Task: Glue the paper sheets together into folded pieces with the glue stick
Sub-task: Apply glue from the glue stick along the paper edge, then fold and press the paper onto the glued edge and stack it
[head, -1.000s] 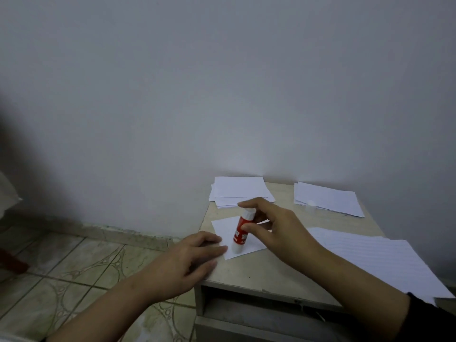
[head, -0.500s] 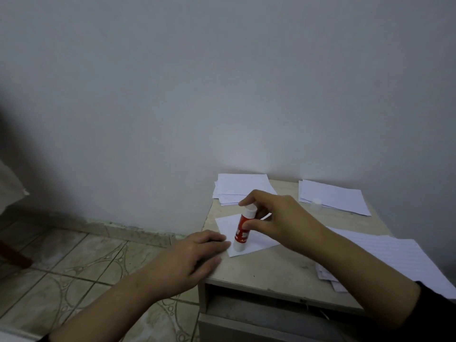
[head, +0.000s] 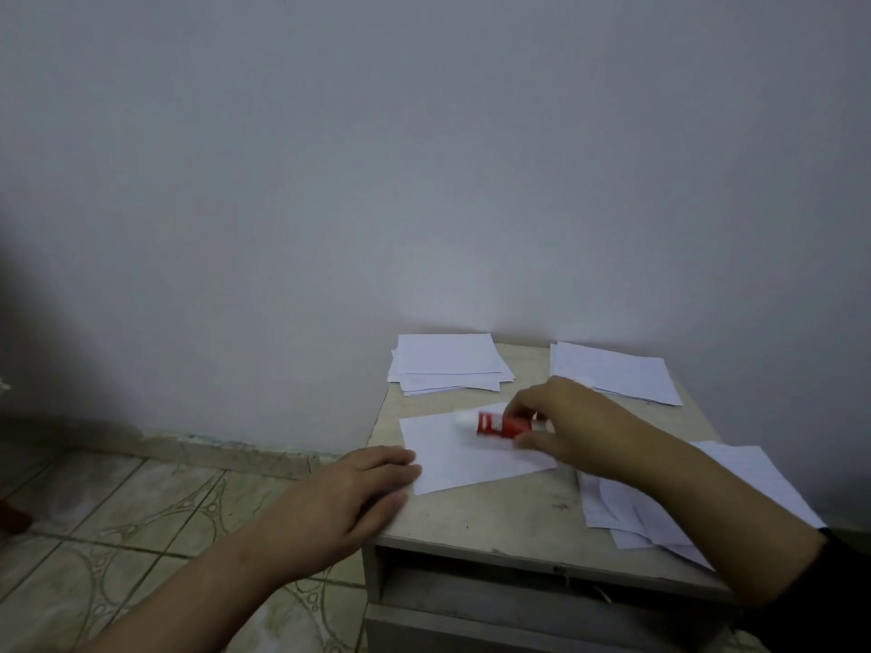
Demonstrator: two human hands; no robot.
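A small white paper sheet [head: 452, 457] lies on the beige table [head: 509, 516] near its left edge. My left hand [head: 349, 501] rests flat at the sheet's near-left corner, fingers straight. My right hand [head: 561, 424] pinches the red-and-white glue stick [head: 499, 424], which lies nearly level and blurred over the sheet's far part, its white end pointing left.
A stack of white sheets [head: 447, 365] sits at the table's back left, another stack [head: 617, 374] at the back right. Larger lined sheets [head: 735, 492] spread under my right forearm. An open drawer slot [head: 542, 591] runs below the tabletop. Tiled floor [head: 118, 516] lies to the left.
The glue stick has tipped from upright to nearly level and moved right and farther across the sheet with my right hand. My left hand stays at the sheet's corner.
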